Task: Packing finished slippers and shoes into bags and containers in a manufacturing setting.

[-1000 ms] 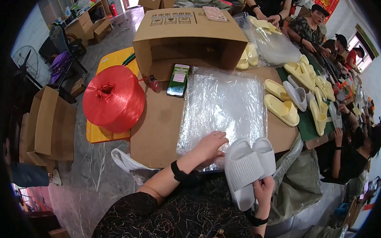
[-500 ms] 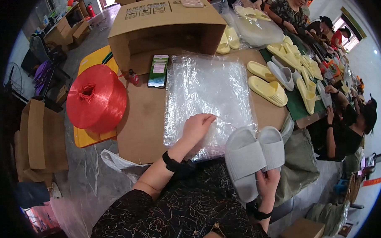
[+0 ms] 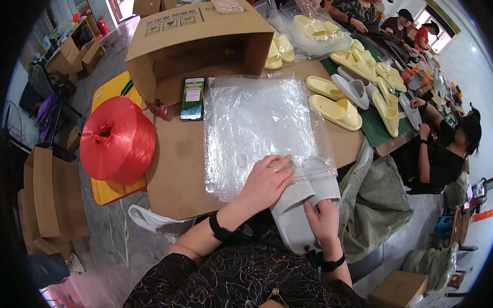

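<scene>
A pair of pale grey slippers point(image 3: 302, 198) lies soles together at the near edge of the cardboard-covered table point(image 3: 176, 172). Their toe ends reach under the near edge of a stack of clear plastic bags point(image 3: 259, 126). My left hand point(image 3: 269, 180) presses flat on the bag's near edge and on the slippers' toe end, a ring on one finger. My right hand point(image 3: 322, 219) grips the slippers from below at their heel end.
A red spool of plastic twine point(image 3: 118, 139) stands left, on a yellow board. A phone point(image 3: 192, 98) and an open cardboard box point(image 3: 199, 41) lie beyond the bags. Yellow and grey slippers point(image 3: 340, 104) cover the right side. Other people work at far right. Cardboard boxes stand at left.
The slippers moved up from my lap, their toe ends now under the bags' near edge. My left hand shifted right onto the bag edge over them. The view moved closer.
</scene>
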The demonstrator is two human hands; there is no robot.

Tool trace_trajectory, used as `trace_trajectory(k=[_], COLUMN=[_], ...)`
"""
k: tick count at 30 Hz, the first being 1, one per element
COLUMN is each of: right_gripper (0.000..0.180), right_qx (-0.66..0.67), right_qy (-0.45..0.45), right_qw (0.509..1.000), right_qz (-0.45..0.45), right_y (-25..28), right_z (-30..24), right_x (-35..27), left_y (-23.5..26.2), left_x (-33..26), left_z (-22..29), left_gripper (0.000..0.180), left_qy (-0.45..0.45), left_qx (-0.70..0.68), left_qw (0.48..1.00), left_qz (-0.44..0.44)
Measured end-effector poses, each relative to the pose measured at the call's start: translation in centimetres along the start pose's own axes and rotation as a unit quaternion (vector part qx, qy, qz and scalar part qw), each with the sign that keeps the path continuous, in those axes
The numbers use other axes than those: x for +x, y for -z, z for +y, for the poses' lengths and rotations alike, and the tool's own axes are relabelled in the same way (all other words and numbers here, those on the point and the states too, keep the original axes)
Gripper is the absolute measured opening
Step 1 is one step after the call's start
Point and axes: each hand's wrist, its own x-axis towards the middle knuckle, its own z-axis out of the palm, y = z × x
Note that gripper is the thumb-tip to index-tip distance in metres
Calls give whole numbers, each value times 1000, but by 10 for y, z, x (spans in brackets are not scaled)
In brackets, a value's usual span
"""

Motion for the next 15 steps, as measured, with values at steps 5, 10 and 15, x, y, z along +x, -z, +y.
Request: trace_trajectory(k=[5,10,15], right_gripper=[28,22,22], right_qx=[-4,-24,-6], right_qy=[54,164,107], right_qw=[998,986,994], right_qz=[27,13,-14], right_y=[-16,-29,-34], right_z=[-17,-24,-22], right_x=[25,37,25], left_y=[3,21,23], left_x=[-8,-5,-3], left_z=[9,-7,-21], left_gripper=[28,28,28], left_qy=[-62,13,37], left_qx=[-23,-16,-57], left_qw=[998,997,996], left_qz=[13,76,61])
